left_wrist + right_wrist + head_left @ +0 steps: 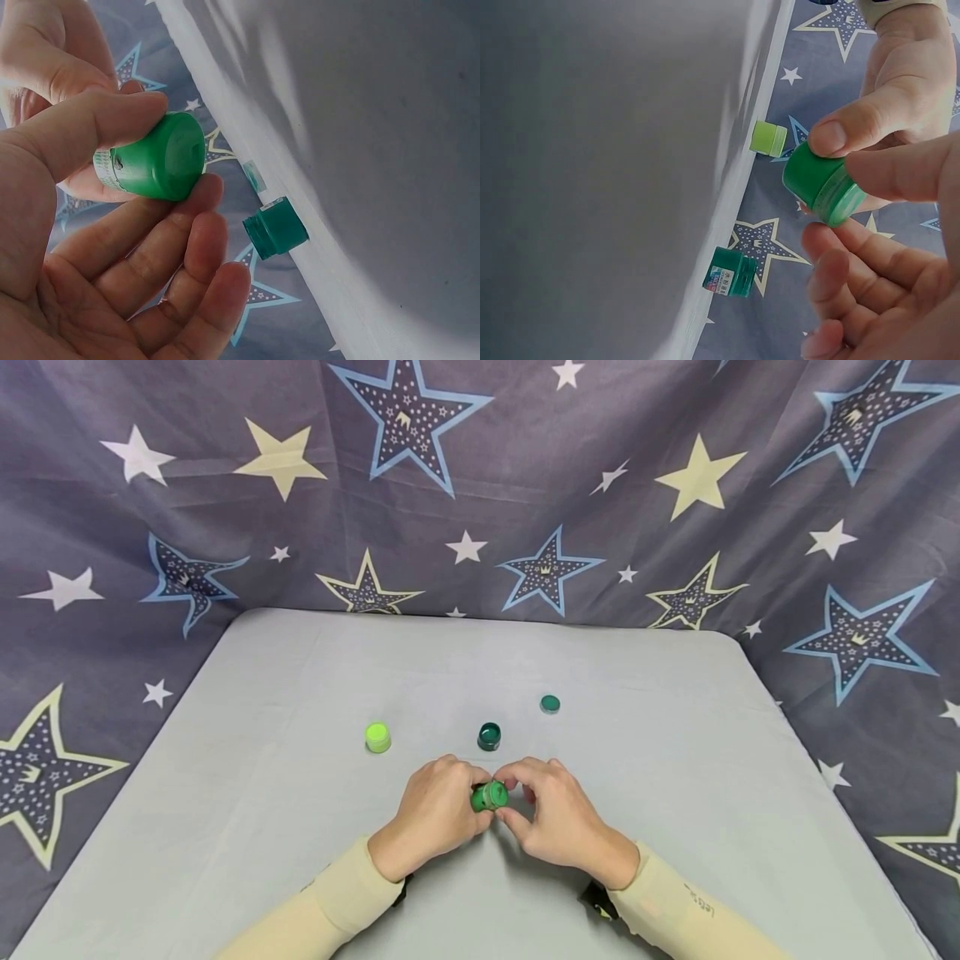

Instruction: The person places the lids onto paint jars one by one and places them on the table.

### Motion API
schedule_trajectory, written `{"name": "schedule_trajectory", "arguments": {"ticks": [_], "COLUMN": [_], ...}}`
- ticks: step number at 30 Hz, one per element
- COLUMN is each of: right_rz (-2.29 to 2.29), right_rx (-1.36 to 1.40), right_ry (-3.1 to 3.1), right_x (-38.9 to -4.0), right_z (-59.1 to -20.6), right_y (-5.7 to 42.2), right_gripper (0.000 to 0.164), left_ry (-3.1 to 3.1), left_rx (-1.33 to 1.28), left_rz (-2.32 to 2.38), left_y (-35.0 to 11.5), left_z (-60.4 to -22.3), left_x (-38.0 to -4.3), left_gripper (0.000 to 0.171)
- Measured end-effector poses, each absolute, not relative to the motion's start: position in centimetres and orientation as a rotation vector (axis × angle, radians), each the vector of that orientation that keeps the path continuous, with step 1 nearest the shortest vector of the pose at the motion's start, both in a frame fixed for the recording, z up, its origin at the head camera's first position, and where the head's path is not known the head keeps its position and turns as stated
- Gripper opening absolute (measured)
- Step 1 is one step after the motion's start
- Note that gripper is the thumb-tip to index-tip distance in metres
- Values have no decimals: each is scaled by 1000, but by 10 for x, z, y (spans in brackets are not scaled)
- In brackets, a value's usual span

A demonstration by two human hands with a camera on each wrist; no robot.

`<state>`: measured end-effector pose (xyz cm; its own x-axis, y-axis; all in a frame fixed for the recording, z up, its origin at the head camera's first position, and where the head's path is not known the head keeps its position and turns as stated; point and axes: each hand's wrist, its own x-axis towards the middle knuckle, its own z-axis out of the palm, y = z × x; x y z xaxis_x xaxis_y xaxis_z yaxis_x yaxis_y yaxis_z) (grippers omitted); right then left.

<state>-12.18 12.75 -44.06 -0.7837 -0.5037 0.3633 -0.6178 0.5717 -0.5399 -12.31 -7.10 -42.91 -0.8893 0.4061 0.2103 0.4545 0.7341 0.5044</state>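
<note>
A small green paint jar (483, 797) is held between both hands above the table, tilted with its lid toward the right. My left hand (438, 802) grips the jar's body between thumb and fingers. The thumb and fingertips of my right hand (558, 818) pinch the lid (844, 201), which is on the jar. Just beyond the hands stands a dark green paint jar (489, 740) without a lid. Its likely lid, a flat dark green disc (550, 703), lies farther back to the right.
A lime green jar (378, 737) with its lid on stands at the left, beyond the left hand. All of these sit on a pale cloth-covered table (247, 827). A dark curtain (510, 485) with stars hangs behind the table and along its sides.
</note>
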Motion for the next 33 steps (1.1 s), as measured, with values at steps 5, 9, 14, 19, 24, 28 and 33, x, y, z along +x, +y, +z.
{"name": "schedule_trajectory", "arguments": {"ticks": [5, 9, 14, 19, 24, 28, 33], "right_rz": [1008, 1017, 998, 993, 989, 978, 965], "right_rx": [943, 932, 915, 895, 883, 884, 867], "right_ry": [-2610, -2611, -2624, -2621, -2595, -2579, -2584], "right_x": [-122, -122, -122, -122, -123, -124, -125], "right_z": [-442, -442, -441, -442, -443, -444, -445], "right_y": [127, 127, 126, 126, 126, 126, 127], "right_gripper": [30, 28, 23, 20, 20, 21, 22], "left_ry": [-2842, -2846, -2847, -2836, -2829, -2833, -2837], "left_rx": [-704, -696, -693, -697, -699, -696, -691], "left_rz": [-864, -869, -874, -873, -854, -849, -847], "left_y": [-71, -71, -71, -71, -71, -71, -71], "left_z": [-429, -429, -429, -429, -429, -428, -428], "left_x": [-123, -123, -123, -123, -123, -123, -123], "left_gripper": [20, 19, 19, 19, 21, 20, 19]}}
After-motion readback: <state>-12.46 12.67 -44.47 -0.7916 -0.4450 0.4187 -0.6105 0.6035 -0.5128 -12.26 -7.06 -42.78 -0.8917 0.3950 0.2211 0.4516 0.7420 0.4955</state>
